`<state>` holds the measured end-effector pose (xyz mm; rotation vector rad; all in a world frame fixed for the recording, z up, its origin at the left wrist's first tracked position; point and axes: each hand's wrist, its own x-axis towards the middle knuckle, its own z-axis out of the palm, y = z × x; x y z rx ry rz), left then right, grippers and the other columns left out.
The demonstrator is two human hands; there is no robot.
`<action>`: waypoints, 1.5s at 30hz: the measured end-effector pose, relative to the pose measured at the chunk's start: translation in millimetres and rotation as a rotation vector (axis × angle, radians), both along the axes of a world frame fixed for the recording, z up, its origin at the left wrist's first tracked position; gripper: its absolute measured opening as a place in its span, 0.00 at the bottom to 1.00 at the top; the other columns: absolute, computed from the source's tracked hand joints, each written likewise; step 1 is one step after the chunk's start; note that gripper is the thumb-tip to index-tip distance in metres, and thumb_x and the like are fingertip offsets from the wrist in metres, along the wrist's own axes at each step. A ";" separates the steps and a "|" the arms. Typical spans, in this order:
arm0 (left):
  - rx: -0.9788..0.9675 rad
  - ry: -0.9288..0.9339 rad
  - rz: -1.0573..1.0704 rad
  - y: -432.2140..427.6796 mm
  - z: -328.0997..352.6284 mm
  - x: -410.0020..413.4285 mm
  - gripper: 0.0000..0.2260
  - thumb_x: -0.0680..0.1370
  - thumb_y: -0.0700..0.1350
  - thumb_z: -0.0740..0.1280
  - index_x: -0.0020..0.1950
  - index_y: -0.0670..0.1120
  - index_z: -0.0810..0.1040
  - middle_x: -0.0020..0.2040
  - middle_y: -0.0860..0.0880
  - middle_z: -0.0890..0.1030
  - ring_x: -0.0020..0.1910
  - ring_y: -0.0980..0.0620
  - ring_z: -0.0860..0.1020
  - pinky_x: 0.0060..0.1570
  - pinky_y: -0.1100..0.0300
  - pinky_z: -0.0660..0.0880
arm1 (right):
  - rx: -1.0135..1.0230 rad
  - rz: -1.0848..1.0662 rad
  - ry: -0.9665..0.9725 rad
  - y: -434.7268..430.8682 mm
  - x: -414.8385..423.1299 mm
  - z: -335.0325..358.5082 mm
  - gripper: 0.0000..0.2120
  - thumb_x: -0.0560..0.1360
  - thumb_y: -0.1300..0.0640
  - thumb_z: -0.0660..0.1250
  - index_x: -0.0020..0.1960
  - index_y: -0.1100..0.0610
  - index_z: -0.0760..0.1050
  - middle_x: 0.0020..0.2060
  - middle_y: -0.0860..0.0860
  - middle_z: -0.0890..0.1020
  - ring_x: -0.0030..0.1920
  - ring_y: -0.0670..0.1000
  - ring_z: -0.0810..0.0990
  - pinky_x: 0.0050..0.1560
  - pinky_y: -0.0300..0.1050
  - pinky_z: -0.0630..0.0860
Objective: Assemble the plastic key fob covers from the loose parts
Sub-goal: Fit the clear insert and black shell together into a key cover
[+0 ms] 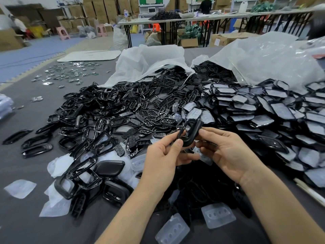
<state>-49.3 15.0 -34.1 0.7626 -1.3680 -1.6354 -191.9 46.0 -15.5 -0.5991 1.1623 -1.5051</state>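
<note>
**Above the grey table (26,164), both hands hold one black frame (190,131)**

The left hand (163,155) pinches its near end between thumb and fingers; the right hand (228,154) pinches its right side. Far across the table, two white bags lie open: the left bag (149,62) spills black rims and button plates (105,110), the right bag (263,57) spills film-covered shells (263,106).

No legible text, brand or number anywhere in view.

- Far right: cardboard box (228,38) carries a white label (217,41); print too blurred to read.
- Middle of the pile, just left of the hands: black button pads (131,140) show small pale symbols; too small to make out.
- Far wall: stacked cartons (103,9) bear faint marks, unreadable.
</note>
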 end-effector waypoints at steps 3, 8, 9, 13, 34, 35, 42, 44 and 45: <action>-0.021 -0.025 0.012 -0.1 -0.7 -1.7 0.13 0.81 0.36 0.59 0.53 0.50 0.79 0.43 0.48 0.86 0.35 0.51 0.84 0.41 0.60 0.81 | 0.006 0.055 0.024 0.3 -0.3 -0.5 0.08 0.74 0.65 0.64 0.44 0.60 0.82 0.36 0.53 0.84 0.31 0.45 0.80 0.30 0.34 0.76; -0.103 -0.063 0.036 -1.2 -1.6 -2.2 0.14 0.81 0.34 0.60 0.52 0.51 0.79 0.41 0.50 0.86 0.37 0.51 0.85 0.41 0.61 0.81 | -0.024 0.142 0.061 0.2 3.8 3.1 0.06 0.67 0.56 0.68 0.35 0.55 0.82 0.31 0.48 0.80 0.30 0.44 0.76 0.31 0.35 0.73; -0.121 -0.073 0.041 -1.3 -1.8 -2.3 0.14 0.80 0.34 0.60 0.52 0.52 0.79 0.41 0.50 0.86 0.38 0.51 0.85 0.41 0.61 0.81 | -0.031 0.135 0.081 0.4 4.7 3.3 0.06 0.66 0.54 0.69 0.32 0.54 0.82 0.29 0.47 0.80 0.29 0.43 0.76 0.30 0.34 0.73; -0.130 -0.068 0.052 -0.6 -2.2 -2.9 0.13 0.80 0.34 0.61 0.51 0.51 0.80 0.39 0.50 0.86 0.37 0.52 0.84 0.41 0.63 0.80 | -0.036 0.093 0.107 0.3 6.0 0.9 0.03 0.64 0.57 0.70 0.34 0.54 0.82 0.30 0.48 0.80 0.28 0.43 0.76 0.29 0.34 0.73; 0.046 0.104 0.141 -1.3 -0.1 -3.4 0.08 0.78 0.40 0.65 0.43 0.45 0.83 0.41 0.42 0.85 0.38 0.47 0.82 0.42 0.59 0.81 | -0.067 0.079 -0.055 -2.7 6.1 -1.7 0.05 0.62 0.60 0.71 0.38 0.59 0.82 0.32 0.53 0.83 0.29 0.45 0.78 0.31 0.34 0.77; 0.046 0.107 0.159 -1.4 -1.2 -4.2 0.07 0.78 0.39 0.65 0.43 0.45 0.82 0.39 0.44 0.84 0.38 0.48 0.82 0.43 0.59 0.81 | -0.070 0.076 -0.055 -2.7 8.0 -2.4 0.05 0.62 0.60 0.71 0.38 0.59 0.83 0.32 0.53 0.83 0.29 0.45 0.78 0.31 0.34 0.77; 0.040 0.157 0.139 -3.9 0.6 -1.6 0.08 0.73 0.45 0.65 0.43 0.42 0.81 0.37 0.49 0.84 0.36 0.55 0.82 0.39 0.64 0.79 | -0.111 0.135 -0.060 -0.4 10.7 -0.8 0.07 0.65 0.55 0.71 0.37 0.58 0.84 0.33 0.54 0.83 0.31 0.48 0.80 0.33 0.38 0.78; 0.018 0.128 0.137 -4.2 0.6 -0.2 0.08 0.76 0.43 0.64 0.45 0.40 0.80 0.37 0.49 0.84 0.36 0.54 0.83 0.39 0.63 0.79 | -0.112 0.126 -0.026 0.0 9.2 -0.2 0.07 0.65 0.55 0.71 0.36 0.58 0.84 0.33 0.53 0.83 0.29 0.48 0.79 0.31 0.38 0.77; 0.013 0.118 0.140 -4.6 0.1 0.0 0.08 0.77 0.42 0.64 0.45 0.40 0.80 0.37 0.48 0.84 0.36 0.53 0.83 0.39 0.63 0.79 | -0.112 0.117 -0.028 -0.2 9.0 -0.2 0.05 0.64 0.56 0.71 0.36 0.57 0.83 0.33 0.53 0.82 0.29 0.48 0.79 0.30 0.38 0.77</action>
